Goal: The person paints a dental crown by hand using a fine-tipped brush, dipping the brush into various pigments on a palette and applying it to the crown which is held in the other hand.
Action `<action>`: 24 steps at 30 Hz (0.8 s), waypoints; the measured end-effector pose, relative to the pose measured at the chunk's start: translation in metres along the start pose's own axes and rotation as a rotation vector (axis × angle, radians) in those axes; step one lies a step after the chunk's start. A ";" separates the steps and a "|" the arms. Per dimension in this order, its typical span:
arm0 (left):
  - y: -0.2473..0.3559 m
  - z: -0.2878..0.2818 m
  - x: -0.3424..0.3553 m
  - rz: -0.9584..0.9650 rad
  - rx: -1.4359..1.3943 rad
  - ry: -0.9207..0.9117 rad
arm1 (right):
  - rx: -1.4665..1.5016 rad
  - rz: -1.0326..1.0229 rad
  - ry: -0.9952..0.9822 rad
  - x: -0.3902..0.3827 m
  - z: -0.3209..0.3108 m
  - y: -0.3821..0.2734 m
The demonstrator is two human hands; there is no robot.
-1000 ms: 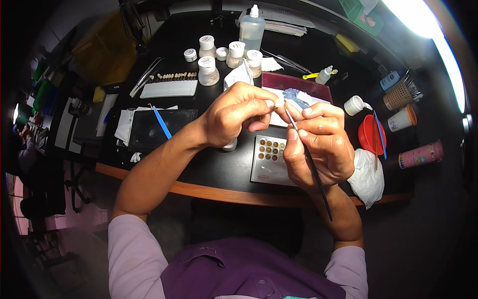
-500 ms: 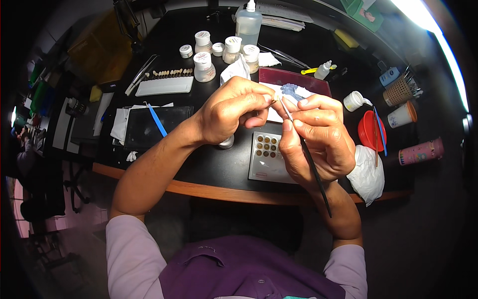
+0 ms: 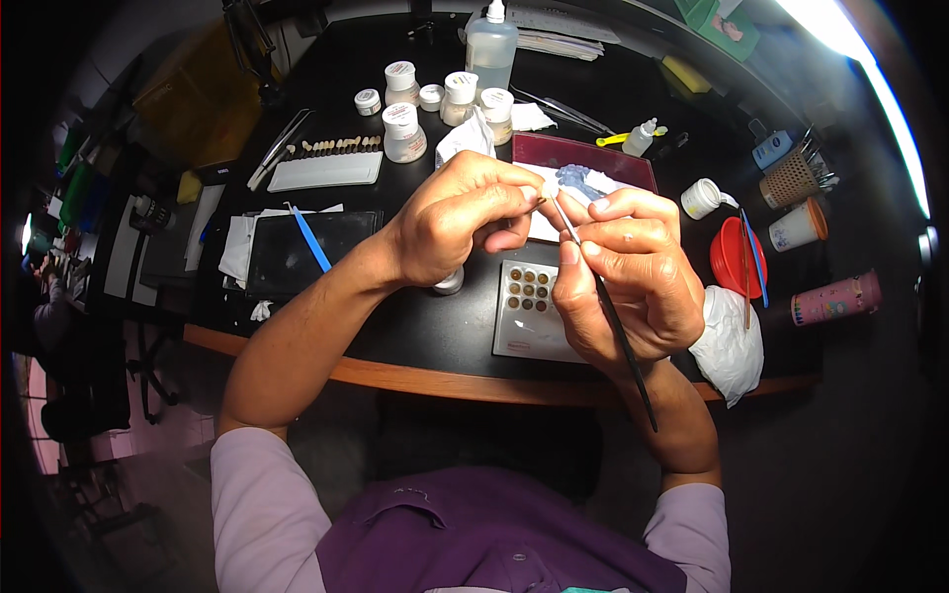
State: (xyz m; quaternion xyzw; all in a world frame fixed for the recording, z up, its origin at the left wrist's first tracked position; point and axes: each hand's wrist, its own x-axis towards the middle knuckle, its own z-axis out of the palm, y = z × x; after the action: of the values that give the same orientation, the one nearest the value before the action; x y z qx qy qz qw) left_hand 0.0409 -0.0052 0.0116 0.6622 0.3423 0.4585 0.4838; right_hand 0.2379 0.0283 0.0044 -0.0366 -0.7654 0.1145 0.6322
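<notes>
My right hand [image 3: 633, 267] is closed round a thin brush with a dark handle [image 3: 623, 344], gripping it near its metal neck. The brush tip points up and away, touching or nearly touching a tiny whitish piece, perhaps a dental crown [image 3: 549, 190]. My left hand [image 3: 463, 210] pinches that piece between thumb and forefinger; its exact form is too small to make out. Partly behind my right hand lies a grey palette [image 3: 524, 331] with several small round wells of brownish material. Beyond my fingertips are a white sheet and a crumpled blue-grey piece [image 3: 573, 178].
White-lidded jars [image 3: 403, 133] and a clear bottle [image 3: 491, 49] stand at the back. A tooth shade guide [image 3: 326, 170], a dark tray [image 3: 297, 262] and a blue-handled tool [image 3: 309, 237] lie left. To the right are a red bowl [image 3: 730, 265], white tissue [image 3: 732, 346] and a pink cylinder [image 3: 835, 299].
Hardly anything differs. Both hands keep their hold and place, the brush tip shifting only very slightly at the small whitish piece.
</notes>
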 end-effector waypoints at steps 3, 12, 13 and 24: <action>0.002 0.000 0.000 -0.001 0.018 -0.009 | -0.006 0.008 0.010 0.000 0.000 0.000; -0.002 0.000 0.000 0.008 0.004 0.002 | -0.004 0.000 0.004 -0.001 0.000 0.001; -0.001 0.000 0.000 0.008 0.002 0.001 | -0.005 0.003 0.005 0.000 0.000 0.000; 0.001 0.001 0.000 0.014 0.007 0.005 | 0.005 0.003 0.005 -0.002 0.000 0.002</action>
State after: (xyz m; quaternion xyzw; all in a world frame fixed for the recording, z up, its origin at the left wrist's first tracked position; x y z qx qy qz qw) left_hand 0.0414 -0.0054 0.0121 0.6653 0.3404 0.4621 0.4774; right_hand 0.2381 0.0300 0.0022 -0.0364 -0.7636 0.1176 0.6338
